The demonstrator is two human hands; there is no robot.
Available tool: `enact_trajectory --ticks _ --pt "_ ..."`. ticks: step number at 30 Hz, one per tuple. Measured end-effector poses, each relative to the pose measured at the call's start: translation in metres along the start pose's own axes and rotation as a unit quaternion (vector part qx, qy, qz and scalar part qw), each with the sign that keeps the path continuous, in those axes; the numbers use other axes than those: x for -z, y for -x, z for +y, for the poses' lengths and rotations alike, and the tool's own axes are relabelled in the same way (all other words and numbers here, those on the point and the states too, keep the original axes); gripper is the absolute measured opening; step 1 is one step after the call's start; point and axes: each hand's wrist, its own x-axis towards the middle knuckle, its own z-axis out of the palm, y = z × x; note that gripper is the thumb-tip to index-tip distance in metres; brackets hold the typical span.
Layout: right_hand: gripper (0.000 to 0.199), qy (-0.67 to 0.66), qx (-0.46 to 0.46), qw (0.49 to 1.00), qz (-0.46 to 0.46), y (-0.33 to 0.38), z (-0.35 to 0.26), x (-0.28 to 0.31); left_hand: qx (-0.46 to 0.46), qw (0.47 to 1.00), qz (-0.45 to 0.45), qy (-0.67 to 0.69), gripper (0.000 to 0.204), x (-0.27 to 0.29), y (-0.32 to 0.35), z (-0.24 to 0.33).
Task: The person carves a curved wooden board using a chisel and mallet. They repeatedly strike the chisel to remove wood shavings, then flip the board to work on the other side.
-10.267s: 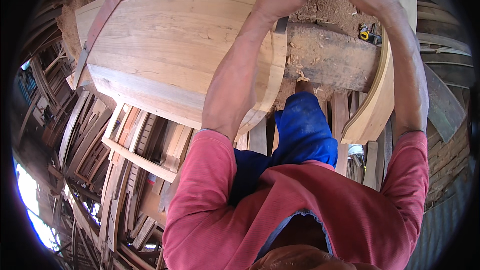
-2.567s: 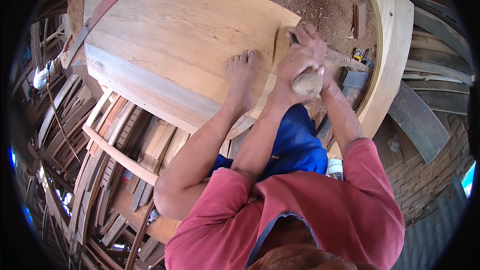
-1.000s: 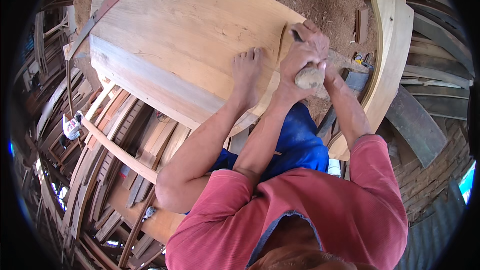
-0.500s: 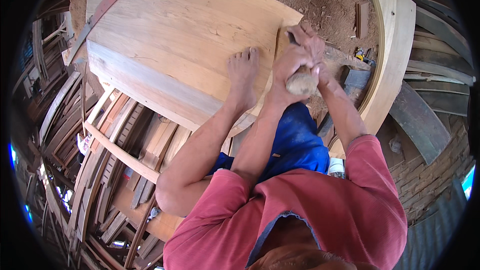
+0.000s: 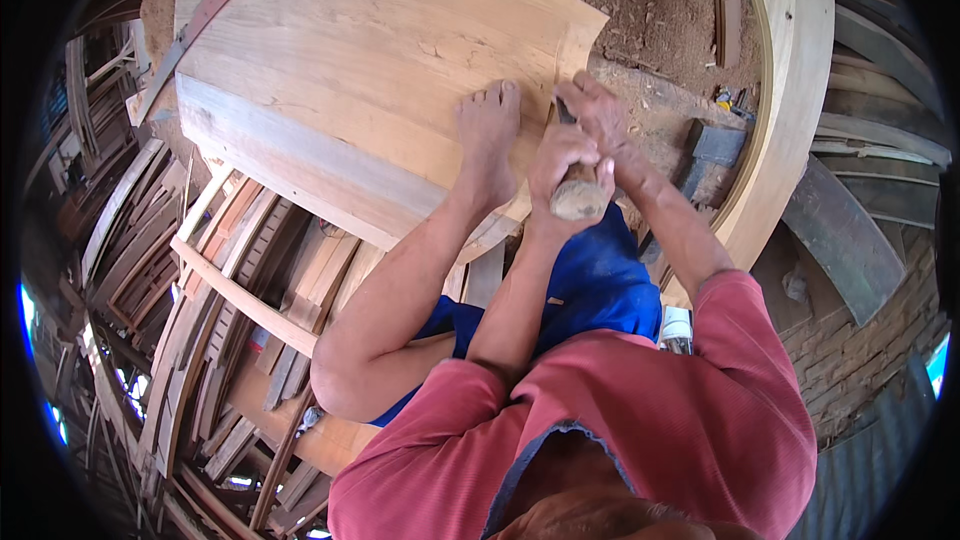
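My left hand (image 5: 568,162) is wrapped round the thick wooden handle of a chisel (image 5: 579,200), whose butt end faces up toward me. Farther along the tool, the fingers of my right hand (image 5: 598,112) close about its dark blade, partly hiding it. The blade meets the right-hand edge of a broad pale wooden panel (image 5: 350,50), where a cut line runs along the margin. My bare left foot (image 5: 487,135) presses flat on the panel beside my left hand. The chisel's tip is too small to make out.
A long red bar (image 5: 225,2) lies across the panel's far left corner. Curved pale boards (image 5: 790,70) stand to the right, near a dark metal-headed tool (image 5: 717,144). Sawdust (image 5: 660,0) covers the ground beyond. Stacked timber (image 5: 215,340) fills the left side.
Both hands have moved left and slightly toward me along the panel's right edge, carrying the chisel with them. More of the blade shows now. The panel looks nearly unmoved.
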Motion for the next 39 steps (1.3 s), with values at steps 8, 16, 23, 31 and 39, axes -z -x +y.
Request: enact_trajectory --ticks 8,16,23,31,39 --pt "0.021 -0.036 0.047 0.998 -0.013 -0.001 -0.011 0.040 0.006 0.999 -0.037 0.013 0.034 -0.003 -0.012 0.026" --pt "0.023 -0.005 0.032 0.993 0.116 -0.058 -0.003 0.034 -0.045 0.998 -0.044 0.004 0.032 0.002 -0.044 -0.007" --pt "0.014 0.030 0.042 0.999 -0.004 -0.022 -0.011 0.029 0.031 0.999 -0.002 0.021 0.028 0.000 -0.023 0.012" --pt "0.014 0.010 -0.039 0.998 0.049 -0.015 -0.013 0.013 0.007 1.000 0.003 0.019 0.026 0.000 -0.015 -0.002" --pt "0.015 0.018 -0.010 0.999 0.037 -0.031 -0.004 0.036 -0.005 0.999 -0.036 0.018 0.026 0.003 -0.032 0.018"
